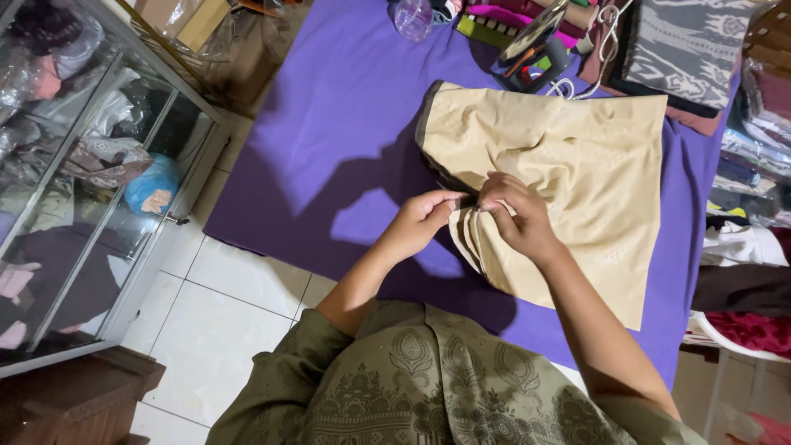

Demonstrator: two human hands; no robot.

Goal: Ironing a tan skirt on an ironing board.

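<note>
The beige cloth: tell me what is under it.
Under the beige cloth lies a purple sheet, showing on every side of it. Both the left hand and right hand pinch its pleated edge. Anything else beneath is covered.

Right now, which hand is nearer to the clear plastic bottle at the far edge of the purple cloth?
Left. The left hand pinches the beige fabric edge almost straight below the clear bottle; the right hand grips the same edge further to the right, slightly farther away.
</note>
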